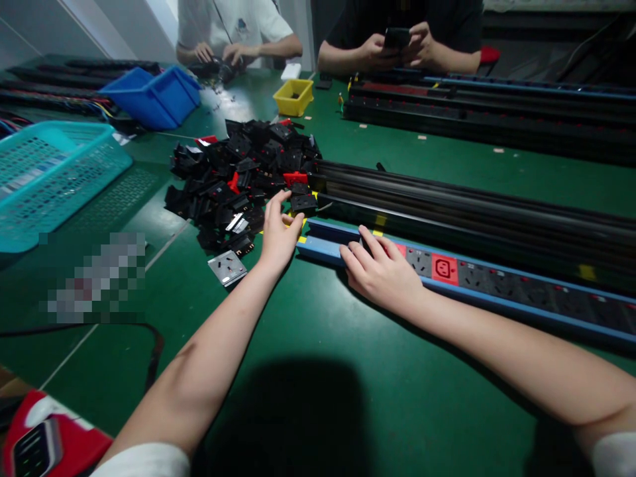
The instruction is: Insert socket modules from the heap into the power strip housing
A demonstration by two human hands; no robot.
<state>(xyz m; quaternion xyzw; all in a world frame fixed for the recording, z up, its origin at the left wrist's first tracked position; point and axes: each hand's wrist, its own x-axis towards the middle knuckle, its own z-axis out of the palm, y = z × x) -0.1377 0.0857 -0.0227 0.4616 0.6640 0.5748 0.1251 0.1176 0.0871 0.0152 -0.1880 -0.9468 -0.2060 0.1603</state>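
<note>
A long blue power strip (434,281) runs from the middle of the view to the right edge, with black sockets and a red socket (444,268) set in its channel. The channel's left end shows bare inside. My right hand (385,271) is closed over the strip, fingers across the channel and thumb along the near side; what lies under the fingers is hidden. My left hand (279,232) is open by the strip's left end, thumb and forefinger apart. Close to its fingertips is a black socket module (303,202), at the edge of a heap of socket modules (243,165).
Black rails (447,199) lie behind the strip, with more rails (472,119) farther back. A turquoise basket (64,165), a blue bin (159,99) and a yellow bin (293,99) stand left and back. Two people sit opposite, one holding a phone (397,38).
</note>
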